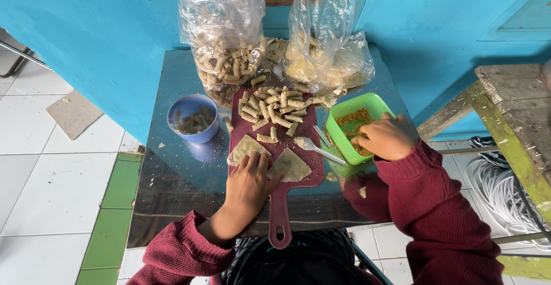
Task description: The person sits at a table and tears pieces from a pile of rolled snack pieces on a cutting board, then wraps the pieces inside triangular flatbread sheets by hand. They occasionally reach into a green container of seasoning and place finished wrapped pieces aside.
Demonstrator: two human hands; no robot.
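A dark red cutting board (pixel 280 202) with a handle lies on a shiny metal table (pixel 175 173). My left hand (pixel 249 180) rests flat on the board, fingers touching a pale triangular wrapper (pixel 243 148); a second wrapper (pixel 291 165) lies beside it. Several small rolled pieces (pixel 271 110) are piled at the board's far end. My right hand (pixel 386 138) reaches into a green tub (pixel 344 110) of brown crumbly filling, fingers curled; what they hold is hidden. A white spoon (pixel 314 147) lies between board and tub.
A blue bowl (pixel 193 119) stands left of the board. Two clear plastic bags (pixel 224 32) (pixel 328 50) of rolls and wrappers stand at the back against a blue wall. A worn wooden bench (pixel 512 107) and coiled white hose (pixel 505 190) are to the right.
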